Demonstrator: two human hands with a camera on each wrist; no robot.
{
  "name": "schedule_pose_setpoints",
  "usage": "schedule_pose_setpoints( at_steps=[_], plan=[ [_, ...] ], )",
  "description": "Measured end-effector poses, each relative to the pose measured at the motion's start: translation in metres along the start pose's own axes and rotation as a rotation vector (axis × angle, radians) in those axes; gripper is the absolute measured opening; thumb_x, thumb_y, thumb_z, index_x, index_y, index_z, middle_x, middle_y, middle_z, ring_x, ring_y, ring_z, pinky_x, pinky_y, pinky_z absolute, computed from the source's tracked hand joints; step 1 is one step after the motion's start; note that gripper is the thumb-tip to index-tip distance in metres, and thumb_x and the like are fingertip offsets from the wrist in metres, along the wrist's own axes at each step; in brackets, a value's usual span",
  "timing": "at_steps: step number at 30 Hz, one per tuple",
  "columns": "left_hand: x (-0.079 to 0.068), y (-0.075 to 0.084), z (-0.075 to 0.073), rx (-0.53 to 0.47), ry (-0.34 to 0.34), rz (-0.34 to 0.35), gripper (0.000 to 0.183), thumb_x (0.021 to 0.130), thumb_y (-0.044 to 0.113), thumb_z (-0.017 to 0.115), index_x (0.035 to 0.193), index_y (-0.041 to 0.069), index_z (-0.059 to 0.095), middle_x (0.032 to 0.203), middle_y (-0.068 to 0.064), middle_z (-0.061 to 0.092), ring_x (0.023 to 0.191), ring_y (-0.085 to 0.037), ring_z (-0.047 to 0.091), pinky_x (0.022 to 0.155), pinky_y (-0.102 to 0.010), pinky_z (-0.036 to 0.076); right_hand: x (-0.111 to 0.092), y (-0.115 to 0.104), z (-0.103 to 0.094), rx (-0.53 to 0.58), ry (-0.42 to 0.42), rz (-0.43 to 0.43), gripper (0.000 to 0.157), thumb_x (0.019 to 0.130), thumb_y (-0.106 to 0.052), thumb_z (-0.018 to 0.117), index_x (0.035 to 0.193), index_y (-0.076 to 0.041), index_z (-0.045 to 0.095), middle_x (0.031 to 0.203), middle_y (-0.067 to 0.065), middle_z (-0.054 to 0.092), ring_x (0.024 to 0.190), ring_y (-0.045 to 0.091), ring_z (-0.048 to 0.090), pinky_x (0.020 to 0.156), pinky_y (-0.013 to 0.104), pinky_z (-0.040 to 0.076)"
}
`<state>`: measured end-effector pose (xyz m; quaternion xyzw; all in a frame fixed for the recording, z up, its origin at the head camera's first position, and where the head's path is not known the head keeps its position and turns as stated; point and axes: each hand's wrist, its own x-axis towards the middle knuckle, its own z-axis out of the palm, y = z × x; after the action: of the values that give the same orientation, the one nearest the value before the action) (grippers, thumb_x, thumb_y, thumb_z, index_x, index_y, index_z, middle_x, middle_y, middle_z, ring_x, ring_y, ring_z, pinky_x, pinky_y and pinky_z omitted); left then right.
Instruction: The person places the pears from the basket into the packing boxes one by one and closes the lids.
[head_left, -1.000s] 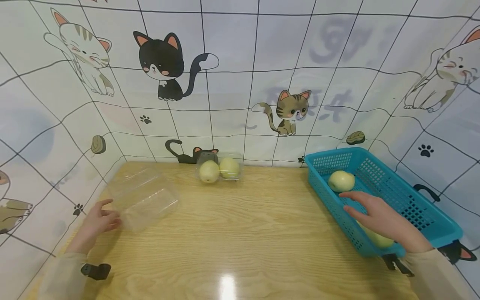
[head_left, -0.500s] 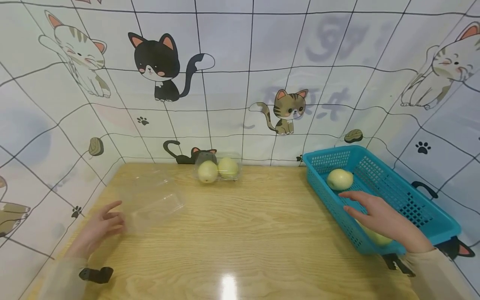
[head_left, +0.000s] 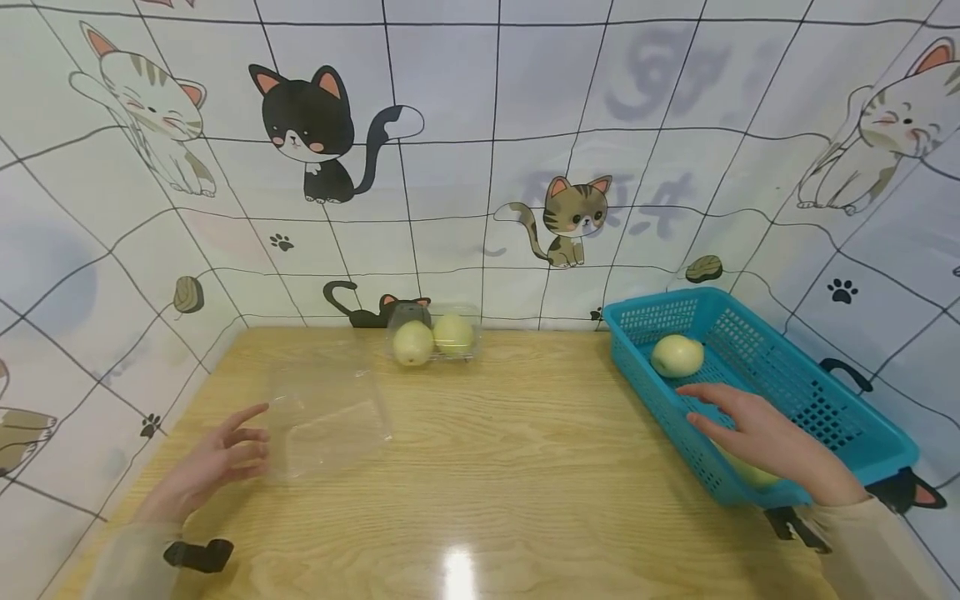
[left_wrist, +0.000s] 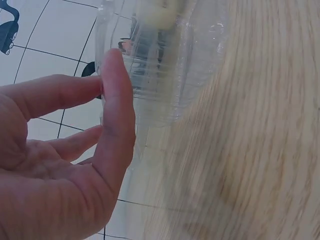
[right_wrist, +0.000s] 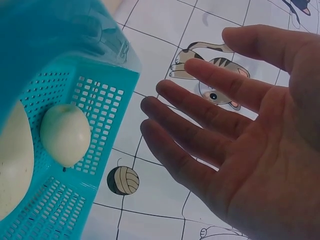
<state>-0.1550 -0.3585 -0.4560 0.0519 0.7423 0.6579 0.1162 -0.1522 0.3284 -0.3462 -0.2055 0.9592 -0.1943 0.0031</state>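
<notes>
A clear plastic clamshell box with its lid folded back sits on the table at the left. My left hand touches its left side with fairly straight fingertips; in the left wrist view the thumb stands in front of the box wall. Over the left rim of a blue perforated basket, my right hand hangs with fingers spread and holds nothing. One pale yellow-green fruit, an apple or pear, lies at the basket's far end. Another is partly hidden below the right hand.
At the back, against the cloth backdrop printed with cats, a second clear box holds two similar fruits. Bare wooden tabletop lies between the left box and the basket.
The clamshell box has slid rightwards across the table, with my left hand moving along at its left side. My right hand stays over the basket. The head view has shifted slightly.
</notes>
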Motion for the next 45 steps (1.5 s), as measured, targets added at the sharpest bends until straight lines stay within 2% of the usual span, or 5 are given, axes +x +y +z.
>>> schedule_pose_setpoints(
  at_steps=[15,25,31,36,45],
  plan=[
    [0.005,0.005,0.017,0.037,-0.114,0.004,0.061,0.095,0.0,0.054,0.136,0.042,0.04,0.112,-0.019,0.043,0.089,-0.019,0.06,0.075,-0.037,0.057,0.007,0.009,-0.013,-0.011,-0.016,-0.023,0.044,0.098,-0.019,0.058,0.134,0.004,0.049,0.131,0.029,0.048,0.114,0.047,0.049,0.082,0.059,0.047],
    [0.001,0.008,0.022,0.039,-0.141,-0.019,0.061,0.095,-0.001,0.054,0.13,0.046,0.04,0.109,-0.015,0.043,0.088,-0.018,0.058,0.074,-0.038,0.057,0.02,0.023,-0.017,-0.014,-0.067,0.011,0.045,0.099,-0.02,0.057,0.135,0.004,0.047,0.13,0.03,0.048,0.111,0.047,0.051,0.078,0.056,0.049],
    [-0.003,0.006,0.022,0.037,-0.199,-0.013,0.06,0.096,-0.001,0.052,0.134,0.044,0.038,0.107,-0.014,0.044,0.085,-0.015,0.056,0.075,-0.041,0.057,0.031,0.039,-0.017,0.02,-0.121,0.051,0.049,0.099,-0.021,0.056,0.136,0.009,0.043,0.132,0.033,0.046,0.111,0.05,0.051,0.079,0.056,0.05],
    [-0.006,0.004,0.019,0.048,-0.228,0.001,0.059,0.097,-0.001,0.05,0.137,0.041,0.035,0.107,-0.015,0.044,0.085,-0.013,0.056,0.072,-0.04,0.057,0.04,0.049,-0.016,0.06,-0.171,0.088,0.054,0.101,-0.027,0.052,0.138,0.009,0.039,0.135,0.033,0.043,0.114,0.051,0.049,0.082,0.057,0.049],
    [-0.014,0.004,0.017,0.04,-0.269,-0.004,0.06,0.098,0.0,0.048,0.138,0.044,0.035,0.108,-0.014,0.043,0.085,-0.014,0.056,0.071,-0.039,0.057,0.054,0.065,-0.015,0.068,-0.22,0.166,0.063,0.1,-0.032,0.052,0.14,0.012,0.033,0.132,0.039,0.041,0.113,0.054,0.047,0.08,0.057,0.048]
  ],
)
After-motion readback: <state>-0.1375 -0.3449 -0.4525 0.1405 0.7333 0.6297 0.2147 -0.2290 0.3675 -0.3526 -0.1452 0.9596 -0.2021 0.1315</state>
